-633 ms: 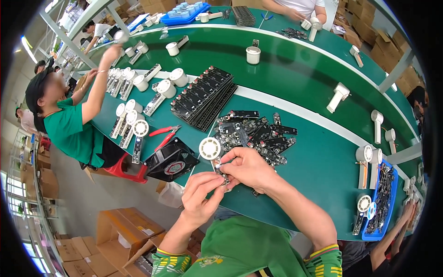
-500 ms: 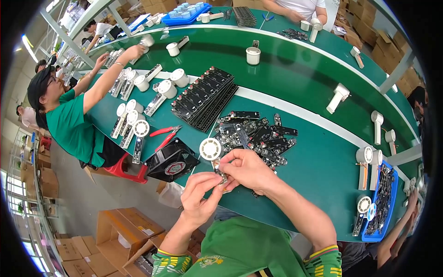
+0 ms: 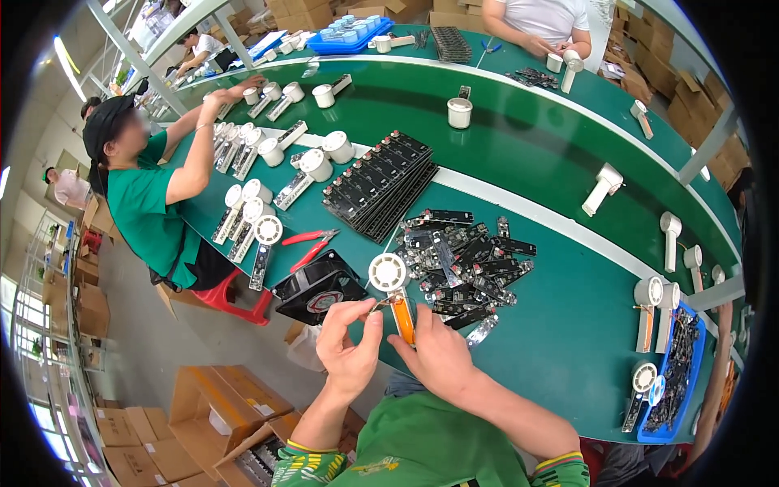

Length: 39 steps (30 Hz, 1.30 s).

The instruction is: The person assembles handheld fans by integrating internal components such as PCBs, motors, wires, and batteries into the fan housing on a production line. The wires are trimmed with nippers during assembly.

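A white handheld fan (image 3: 388, 273) with a round vented head is held in front of me, its handle pointing toward me. The handle is open and an orange battery (image 3: 403, 320) shows inside it. My right hand (image 3: 441, 351) grips the handle's lower end between thumb and fingers. At the handle's left side, my left hand (image 3: 347, 345) pinches thin wires (image 3: 379, 304) that come from the fan. Just beyond my right hand lies a loose pile of small circuit boards (image 3: 479, 264), one silvery board (image 3: 484, 331) being at its near edge.
Stacked black board panels (image 3: 379, 187), red-handled pliers (image 3: 311, 246) and a black square fan (image 3: 320, 292) lie left of the pile. More white handheld fans (image 3: 268, 231) stand around. A blue tray (image 3: 682, 357) of dark parts sits right. A co-worker (image 3: 150, 191) in green reaches over the left side.
The handle has turned so its orange battery faces up. My right hand has shifted from the wire end to the handle's lower end. The co-worker's arms have drawn closer together.
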Each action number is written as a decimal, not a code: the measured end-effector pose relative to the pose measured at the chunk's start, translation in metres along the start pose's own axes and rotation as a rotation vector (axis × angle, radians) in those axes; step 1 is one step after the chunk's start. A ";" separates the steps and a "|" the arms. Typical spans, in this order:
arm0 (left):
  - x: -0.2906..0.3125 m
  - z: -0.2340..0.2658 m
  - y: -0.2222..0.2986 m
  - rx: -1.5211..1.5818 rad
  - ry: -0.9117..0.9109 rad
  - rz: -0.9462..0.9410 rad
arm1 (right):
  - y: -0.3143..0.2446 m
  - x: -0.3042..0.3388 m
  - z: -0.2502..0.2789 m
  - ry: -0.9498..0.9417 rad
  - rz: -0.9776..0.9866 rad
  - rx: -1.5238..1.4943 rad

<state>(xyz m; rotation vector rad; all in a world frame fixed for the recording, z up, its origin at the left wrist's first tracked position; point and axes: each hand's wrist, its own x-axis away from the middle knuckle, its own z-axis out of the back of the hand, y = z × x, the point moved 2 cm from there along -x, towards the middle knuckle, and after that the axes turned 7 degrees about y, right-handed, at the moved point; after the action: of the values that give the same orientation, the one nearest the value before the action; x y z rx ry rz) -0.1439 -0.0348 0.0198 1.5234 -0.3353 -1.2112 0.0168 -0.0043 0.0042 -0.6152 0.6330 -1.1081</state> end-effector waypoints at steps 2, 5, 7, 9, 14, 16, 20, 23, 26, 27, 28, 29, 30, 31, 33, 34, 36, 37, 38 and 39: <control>0.001 -0.001 0.002 0.000 0.001 -0.004 | 0.003 -0.003 -0.007 -0.116 -0.008 0.043; 0.001 -0.007 0.008 -0.050 -0.038 -0.169 | 0.007 -0.001 -0.005 0.002 0.100 0.115; 0.002 -0.012 0.015 -0.066 -0.096 -0.394 | 0.010 0.003 0.010 0.048 0.166 0.111; 0.005 -0.016 0.019 -0.069 -0.166 -0.433 | 0.012 0.012 0.037 0.096 0.211 0.117; 0.023 -0.049 0.056 -0.097 -0.482 -0.827 | 0.027 0.053 0.115 0.088 0.362 0.193; 0.035 -0.075 0.065 0.002 -0.586 -0.838 | 0.042 0.081 0.135 0.099 0.362 0.288; 0.056 -0.119 0.079 0.100 -0.709 -0.974 | 0.078 0.126 0.151 0.163 0.231 0.374; 0.068 -0.139 0.089 0.169 -0.769 -0.983 | 0.096 0.155 0.148 0.213 0.114 0.307; 0.077 -0.151 0.092 0.163 -0.844 -0.923 | 0.107 0.172 0.146 0.242 0.067 0.283; 0.081 -0.154 0.092 0.170 -0.855 -0.930 | 0.110 0.175 0.144 0.243 0.063 0.276; 0.084 -0.157 0.091 0.163 -0.873 -0.900 | 0.112 0.178 0.143 0.243 0.062 0.269; 0.087 -0.160 0.090 0.153 -0.890 -0.869 | 0.113 0.180 0.144 0.252 0.056 0.266; 0.089 -0.162 0.091 0.153 -0.898 -0.875 | 0.113 0.181 0.145 0.262 0.066 0.277; 0.090 -0.164 0.091 0.154 -0.905 -0.852 | 0.113 0.181 0.145 0.271 0.077 0.287; 0.093 -0.166 0.092 0.151 -0.915 -0.833 | 0.114 0.181 0.144 0.285 0.069 0.275; 0.093 -0.167 0.092 0.154 -0.912 -0.803 | 0.114 0.180 0.144 0.294 0.064 0.267; 0.093 -0.168 0.092 0.152 -0.910 -0.778 | 0.115 0.180 0.144 0.316 0.067 0.255; 0.092 -0.169 0.092 0.155 -0.912 -0.758 | 0.115 0.180 0.144 0.336 0.069 0.246; 0.092 -0.169 0.092 0.158 -0.913 -0.737 | 0.115 0.181 0.144 0.340 0.073 0.242; 0.090 -0.169 0.092 0.153 -0.914 -0.740 | 0.115 0.182 0.143 0.348 0.037 0.223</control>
<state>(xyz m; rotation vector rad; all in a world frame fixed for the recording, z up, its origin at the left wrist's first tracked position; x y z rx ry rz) 0.0685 -0.0393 0.0307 1.1433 -0.4754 -2.5095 0.2481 -0.1182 -0.0113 -0.2184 0.8014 -1.2420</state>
